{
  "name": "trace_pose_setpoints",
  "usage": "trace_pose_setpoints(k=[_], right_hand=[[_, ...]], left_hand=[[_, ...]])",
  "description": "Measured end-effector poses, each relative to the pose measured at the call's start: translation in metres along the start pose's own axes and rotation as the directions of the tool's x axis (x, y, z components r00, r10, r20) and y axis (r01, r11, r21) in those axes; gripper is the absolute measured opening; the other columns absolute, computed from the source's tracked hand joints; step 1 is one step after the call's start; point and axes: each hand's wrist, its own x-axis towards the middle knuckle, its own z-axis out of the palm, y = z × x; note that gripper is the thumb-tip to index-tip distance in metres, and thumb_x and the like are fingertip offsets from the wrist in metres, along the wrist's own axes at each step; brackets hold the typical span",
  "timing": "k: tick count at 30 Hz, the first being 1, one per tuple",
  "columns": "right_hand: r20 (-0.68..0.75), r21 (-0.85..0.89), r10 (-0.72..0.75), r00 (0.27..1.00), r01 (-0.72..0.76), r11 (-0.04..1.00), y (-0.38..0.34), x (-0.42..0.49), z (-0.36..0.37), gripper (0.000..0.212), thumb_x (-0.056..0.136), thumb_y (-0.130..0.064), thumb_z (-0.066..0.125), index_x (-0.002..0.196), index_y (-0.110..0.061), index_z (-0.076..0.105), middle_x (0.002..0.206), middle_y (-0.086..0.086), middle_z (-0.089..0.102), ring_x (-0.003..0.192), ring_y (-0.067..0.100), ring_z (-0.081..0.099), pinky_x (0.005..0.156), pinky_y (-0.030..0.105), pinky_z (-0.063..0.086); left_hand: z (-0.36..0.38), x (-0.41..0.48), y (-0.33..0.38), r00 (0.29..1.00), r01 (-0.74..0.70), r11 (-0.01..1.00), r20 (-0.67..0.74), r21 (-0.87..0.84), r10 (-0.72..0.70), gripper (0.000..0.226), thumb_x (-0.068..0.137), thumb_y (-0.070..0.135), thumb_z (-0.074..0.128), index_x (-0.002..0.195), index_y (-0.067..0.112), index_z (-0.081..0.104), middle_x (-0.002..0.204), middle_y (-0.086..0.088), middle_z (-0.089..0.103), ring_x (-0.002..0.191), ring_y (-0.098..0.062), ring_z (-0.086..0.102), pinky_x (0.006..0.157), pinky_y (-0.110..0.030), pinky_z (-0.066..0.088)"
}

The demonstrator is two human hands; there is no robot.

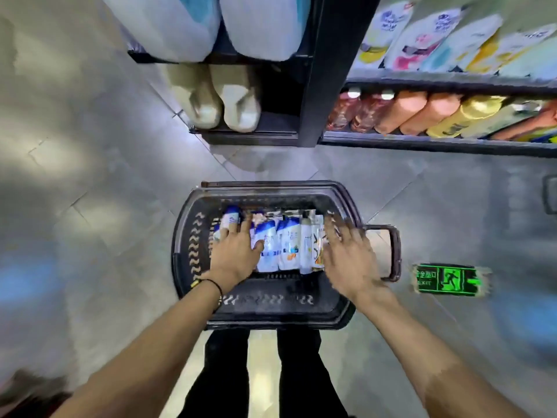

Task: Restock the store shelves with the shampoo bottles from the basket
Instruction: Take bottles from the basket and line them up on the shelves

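A dark plastic basket [193, 245] stands on the floor right in front of my feet. Several white-and-blue shampoo bottles [287, 245] lie side by side in it. My left hand [233, 256] lies flat on the leftmost bottles with its fingers spread and straight. My right hand [346, 251] is blurred by motion; it hovers over the basket's right end with spread fingers and holds nothing. The store shelves [446, 143] with rows of bottles are ahead on the right.
A dark shelf upright [316, 86] divides the bottle shelves from a left bay holding large white packs [262, 28] and pale jugs [238, 101]. The basket's handle [393, 254] sticks out to the right. A green exit sign [449, 279] is stuck on the grey floor.
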Motion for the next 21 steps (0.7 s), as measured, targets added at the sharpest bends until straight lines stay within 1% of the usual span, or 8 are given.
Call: trace_pose_setpoints(k=[3,5,9,12,14,16,18,21], right_hand=[[0.021,0.042,0.012,1.000,-0.013,0.999,-0.003,0.025,0.050,0.066,0.102,-0.027,0.041,0.162,-0.015,0.017,0.163,0.011,0.030,0.149,0.030,0.028,0.121,0.044,0.029],[0.022,0.069,0.021,1.000,-0.023,0.997,-0.003,0.041,0.082,0.064,0.102,-0.024,0.043,0.161,-0.012,0.021,0.164,0.013,0.028,0.150,0.031,0.028,0.122,0.045,0.028],[0.037,0.101,0.036,0.999,-0.039,0.994,0.000,0.068,0.135,0.062,0.103,-0.026,0.043,0.160,-0.011,0.025,0.162,0.012,0.032,0.149,0.032,0.028,0.119,0.048,0.032],[0.008,0.139,0.079,0.997,-0.079,0.987,-0.002,0.077,0.159,0.058,0.101,-0.025,0.048,0.156,-0.008,0.034,0.151,0.014,0.045,0.137,0.033,0.040,0.111,0.047,0.041],[0.005,0.151,0.086,0.996,-0.085,0.985,-0.007,0.079,0.171,0.056,0.102,-0.027,0.047,0.153,-0.008,0.038,0.146,0.014,0.049,0.131,0.033,0.044,0.107,0.047,0.043],[0.043,0.173,0.095,0.995,-0.101,0.980,-0.014,0.080,0.182,0.056,0.103,-0.031,0.044,0.155,-0.011,0.035,0.148,0.012,0.045,0.133,0.031,0.041,0.105,0.047,0.044],[0.073,0.237,0.126,0.989,-0.140,0.961,-0.019,0.083,0.191,0.054,0.104,-0.033,0.042,0.154,-0.012,0.034,0.148,0.012,0.043,0.134,0.031,0.040,0.104,0.046,0.046],[0.099,0.305,0.170,0.980,-0.193,0.933,-0.027,0.089,0.202,0.052,0.104,-0.034,0.044,0.151,-0.011,0.035,0.143,0.012,0.046,0.131,0.031,0.042,0.104,0.045,0.046]], left_hand=[[0.058,0.043,-0.014,0.998,0.056,0.992,0.039,-0.112,-0.052,0.053,0.101,0.045,0.051,0.138,0.008,0.039,0.140,-0.020,0.045,0.130,-0.042,0.042,0.101,-0.055,0.043],[0.094,0.071,-0.020,0.994,0.095,0.981,0.065,-0.171,-0.085,0.054,0.101,0.045,0.052,0.139,0.009,0.039,0.141,-0.019,0.044,0.130,-0.041,0.042,0.100,-0.053,0.044],[0.152,0.115,-0.024,0.986,0.163,0.939,0.073,-0.303,-0.147,0.073,0.098,0.049,0.056,0.151,0.006,0.029,0.150,-0.020,0.038,0.136,-0.041,0.036,0.106,-0.052,0.039],[0.183,0.134,-0.020,0.980,0.199,0.911,0.069,-0.362,-0.187,0.083,0.094,0.053,0.061,0.151,0.004,0.025,0.149,-0.021,0.039,0.134,-0.042,0.039,0.104,-0.054,0.042],[0.198,0.141,-0.017,0.981,0.194,0.897,0.065,-0.397,-0.184,0.086,0.092,0.051,0.064,0.149,0.004,0.022,0.144,-0.021,0.042,0.129,-0.042,0.045,0.098,-0.052,0.047],[0.209,0.143,-0.015,0.984,0.172,0.884,0.025,-0.435,-0.179,0.083,0.091,0.045,0.067,0.146,0.004,0.021,0.133,-0.020,0.047,0.119,-0.041,0.052,0.088,-0.047,0.050],[0.214,0.145,-0.014,0.982,0.160,0.876,-0.019,-0.454,-0.190,0.074,0.090,0.039,0.070,0.139,0.005,0.027,0.124,-0.019,0.051,0.110,-0.040,0.056,0.081,-0.047,0.052],[0.215,0.148,-0.016,0.980,0.147,0.866,-0.049,-0.479,-0.193,0.066,0.085,0.035,0.073,0.129,0.005,0.033,0.115,-0.016,0.059,0.103,-0.038,0.060,0.079,-0.048,0.053]])
